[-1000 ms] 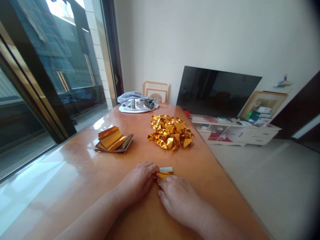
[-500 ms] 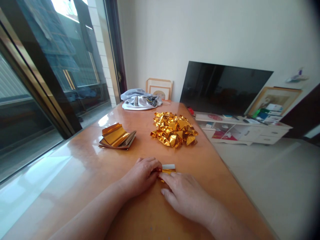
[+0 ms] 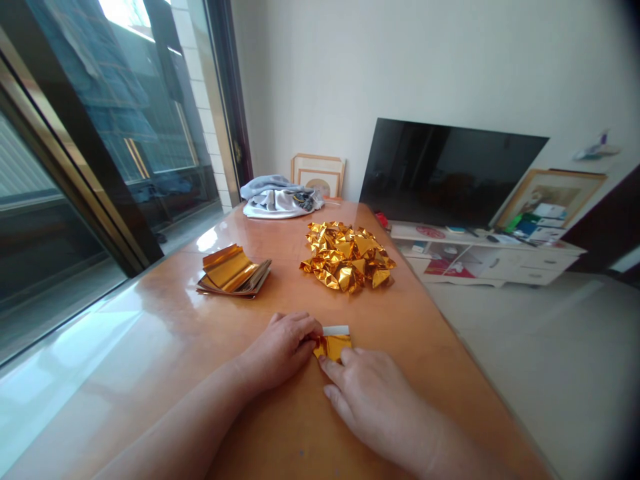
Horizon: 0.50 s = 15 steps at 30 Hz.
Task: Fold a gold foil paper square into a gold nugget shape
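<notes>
A small sheet of gold foil paper (image 3: 336, 346) lies on the table in front of me, with a pale strip along its far edge. My left hand (image 3: 286, 347) has its fingers curled together over the paper's left side, pinching it there. My right hand (image 3: 373, 390) rests at the near edge, index fingertip pressed on the paper and thumb held apart on the tabletop. Beyond my hands, to the left, sits a stack of gold foil sheets (image 3: 233, 270). A heap of folded gold foil pieces (image 3: 350, 257) lies to the right of that stack.
The glossy wooden table (image 3: 165, 347) runs away from me. Bundled light-coloured cloth (image 3: 275, 203) lies at its far end. A glass sliding door (image 3: 100, 147) stands on the left. At right are a television (image 3: 450, 173) and a white cabinet (image 3: 505, 263).
My right fingers have slid toward me across the gold foil paper to its near edge, so more of its gold surface shows. My left hand stays nearly in place.
</notes>
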Each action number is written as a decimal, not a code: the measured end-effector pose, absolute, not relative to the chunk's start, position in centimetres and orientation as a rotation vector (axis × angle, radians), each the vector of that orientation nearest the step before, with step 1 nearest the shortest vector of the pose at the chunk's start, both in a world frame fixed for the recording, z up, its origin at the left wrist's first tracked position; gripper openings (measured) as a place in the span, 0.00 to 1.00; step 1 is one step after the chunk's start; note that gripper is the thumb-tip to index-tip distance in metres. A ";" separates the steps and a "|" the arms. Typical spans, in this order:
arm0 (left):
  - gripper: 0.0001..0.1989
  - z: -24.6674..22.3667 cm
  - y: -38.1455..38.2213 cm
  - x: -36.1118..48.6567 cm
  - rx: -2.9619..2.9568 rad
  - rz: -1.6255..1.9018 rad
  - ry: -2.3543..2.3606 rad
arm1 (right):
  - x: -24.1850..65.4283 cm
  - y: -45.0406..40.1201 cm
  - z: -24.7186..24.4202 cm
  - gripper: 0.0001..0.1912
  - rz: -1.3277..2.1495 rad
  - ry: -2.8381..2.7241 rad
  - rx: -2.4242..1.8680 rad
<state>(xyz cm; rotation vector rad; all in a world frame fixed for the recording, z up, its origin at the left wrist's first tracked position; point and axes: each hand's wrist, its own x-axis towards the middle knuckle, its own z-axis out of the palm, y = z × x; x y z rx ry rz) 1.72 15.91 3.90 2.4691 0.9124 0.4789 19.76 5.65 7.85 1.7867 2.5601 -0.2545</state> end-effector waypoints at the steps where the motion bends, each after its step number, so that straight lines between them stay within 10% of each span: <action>1: 0.05 3.9 15.9 1.7 2.468 0.476 0.915 | 19.8 5.7 7.9 0.16 -0.247 2.562 1.783; 15: 0.07 3.2 16.5 1.0 2.226 0.541 0.904 | 20.4 5.6 7.1 0.14 -0.251 2.606 1.797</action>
